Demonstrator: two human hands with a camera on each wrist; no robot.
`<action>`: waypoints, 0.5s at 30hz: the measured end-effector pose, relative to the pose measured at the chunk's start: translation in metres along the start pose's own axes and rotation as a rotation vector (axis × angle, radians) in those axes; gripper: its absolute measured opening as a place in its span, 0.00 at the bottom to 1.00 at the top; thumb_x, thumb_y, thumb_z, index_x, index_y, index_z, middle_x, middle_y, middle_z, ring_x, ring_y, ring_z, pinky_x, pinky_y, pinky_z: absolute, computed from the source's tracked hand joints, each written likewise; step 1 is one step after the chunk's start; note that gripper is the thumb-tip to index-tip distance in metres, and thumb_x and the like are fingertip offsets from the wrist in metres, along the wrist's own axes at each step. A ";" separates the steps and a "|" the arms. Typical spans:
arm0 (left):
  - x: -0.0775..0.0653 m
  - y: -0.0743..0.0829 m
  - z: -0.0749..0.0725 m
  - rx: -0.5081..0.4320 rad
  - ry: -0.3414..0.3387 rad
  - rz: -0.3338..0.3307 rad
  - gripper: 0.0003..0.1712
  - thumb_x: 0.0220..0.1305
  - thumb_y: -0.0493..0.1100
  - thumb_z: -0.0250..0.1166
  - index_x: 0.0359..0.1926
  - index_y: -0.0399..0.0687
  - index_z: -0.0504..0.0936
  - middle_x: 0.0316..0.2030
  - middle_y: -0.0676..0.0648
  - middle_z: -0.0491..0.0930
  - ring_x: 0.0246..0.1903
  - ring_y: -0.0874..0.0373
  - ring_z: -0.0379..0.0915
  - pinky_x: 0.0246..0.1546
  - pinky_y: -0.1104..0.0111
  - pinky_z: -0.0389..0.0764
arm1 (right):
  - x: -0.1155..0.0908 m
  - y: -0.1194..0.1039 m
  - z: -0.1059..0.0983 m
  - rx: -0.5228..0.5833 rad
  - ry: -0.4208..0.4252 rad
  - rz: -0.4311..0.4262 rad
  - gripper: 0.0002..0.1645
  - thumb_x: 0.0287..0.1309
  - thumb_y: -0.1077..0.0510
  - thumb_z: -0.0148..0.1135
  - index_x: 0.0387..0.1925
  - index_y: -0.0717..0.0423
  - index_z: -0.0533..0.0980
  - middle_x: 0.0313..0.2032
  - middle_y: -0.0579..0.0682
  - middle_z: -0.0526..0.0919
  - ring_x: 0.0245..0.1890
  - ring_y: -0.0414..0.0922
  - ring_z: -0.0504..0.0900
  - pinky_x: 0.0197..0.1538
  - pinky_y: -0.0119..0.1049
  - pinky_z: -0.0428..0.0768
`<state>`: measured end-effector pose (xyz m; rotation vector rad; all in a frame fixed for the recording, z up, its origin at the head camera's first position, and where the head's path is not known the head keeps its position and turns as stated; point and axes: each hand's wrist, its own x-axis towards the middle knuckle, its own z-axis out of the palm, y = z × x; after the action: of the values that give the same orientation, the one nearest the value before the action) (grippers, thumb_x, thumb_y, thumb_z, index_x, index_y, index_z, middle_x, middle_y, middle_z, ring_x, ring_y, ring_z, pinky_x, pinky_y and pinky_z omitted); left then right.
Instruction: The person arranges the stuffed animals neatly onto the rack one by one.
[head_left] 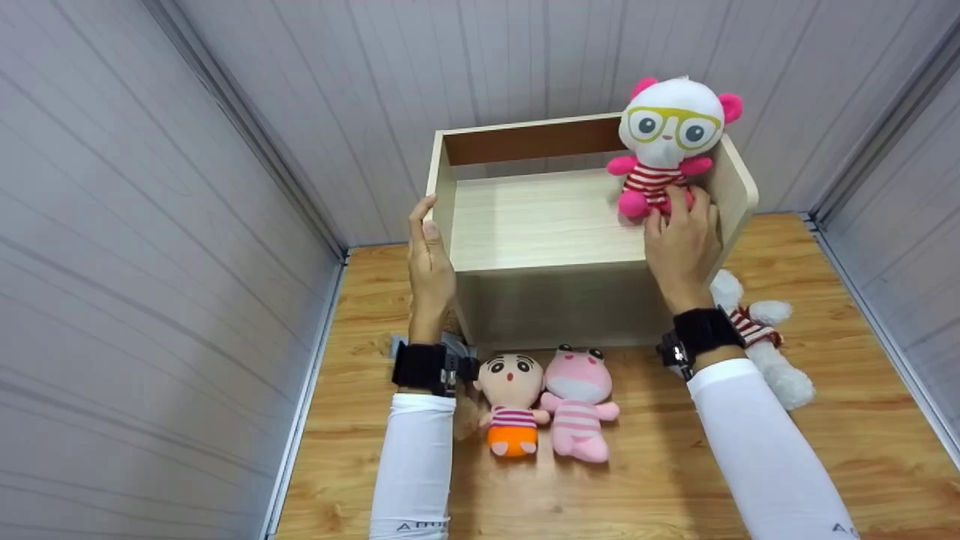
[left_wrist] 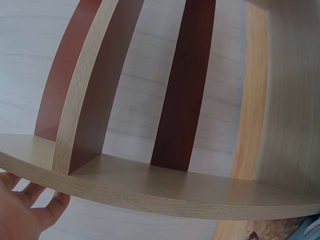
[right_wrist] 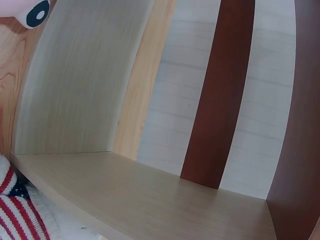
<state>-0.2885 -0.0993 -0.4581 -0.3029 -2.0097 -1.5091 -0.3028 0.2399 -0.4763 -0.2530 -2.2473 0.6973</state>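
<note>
A plush panda [head_left: 666, 142] with pink ears, yellow glasses and a red-striped shirt sits on the upper shelf board of a pale wooden shelf unit [head_left: 532, 217], at its right end. My right hand [head_left: 682, 244] holds the panda low down, fingers and thumb about one pink leg, which they partly hide. At the unit's left side panel, my left hand [head_left: 431, 262] rests against the front edge, its thumb toward me. The left wrist view shows the fingers [left_wrist: 52, 210] touching that panel [left_wrist: 150, 192] from outside. The right hand is outside the right wrist view.
On the wooden floor in front lie a plush boy [head_left: 512, 401] in orange shorts and a pink striped plush frog [head_left: 579, 405]. A white plush toy [head_left: 769, 349] in a striped shirt lies right of the unit. Brown fur [left_wrist: 275, 230] shows beside its left panel. Grey walls [head_left: 187, 300] surround the space.
</note>
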 end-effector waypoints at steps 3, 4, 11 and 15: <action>0.000 0.000 -0.001 0.004 -0.002 0.003 0.40 0.76 0.70 0.32 0.72 0.52 0.65 0.73 0.46 0.67 0.76 0.56 0.57 0.76 0.61 0.58 | 0.000 -0.001 0.000 -0.007 -0.001 -0.010 0.23 0.64 0.52 0.61 0.59 0.53 0.78 0.62 0.61 0.75 0.57 0.61 0.74 0.50 0.59 0.77; 0.000 0.000 -0.001 0.005 -0.002 0.003 0.40 0.76 0.70 0.32 0.72 0.52 0.65 0.73 0.46 0.67 0.76 0.56 0.57 0.76 0.61 0.58 | -0.001 -0.001 0.000 -0.007 -0.003 -0.008 0.23 0.63 0.52 0.60 0.59 0.53 0.78 0.62 0.61 0.74 0.57 0.61 0.74 0.51 0.59 0.77; 0.000 0.001 -0.002 0.004 -0.005 0.003 0.41 0.75 0.70 0.31 0.72 0.51 0.65 0.72 0.46 0.67 0.76 0.54 0.58 0.75 0.61 0.58 | -0.002 -0.002 0.000 0.009 0.013 0.020 0.22 0.62 0.55 0.60 0.58 0.54 0.77 0.61 0.61 0.73 0.61 0.60 0.74 0.52 0.59 0.78; 0.000 0.001 -0.002 0.006 -0.005 -0.002 0.41 0.75 0.71 0.31 0.72 0.51 0.65 0.73 0.46 0.67 0.76 0.55 0.58 0.75 0.61 0.58 | -0.002 -0.002 0.000 0.019 0.028 0.042 0.22 0.61 0.55 0.60 0.57 0.53 0.76 0.59 0.61 0.71 0.56 0.60 0.78 0.47 0.59 0.80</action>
<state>-0.2874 -0.1011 -0.4572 -0.3030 -2.0186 -1.5044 -0.3014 0.2376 -0.4769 -0.2989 -2.2133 0.7327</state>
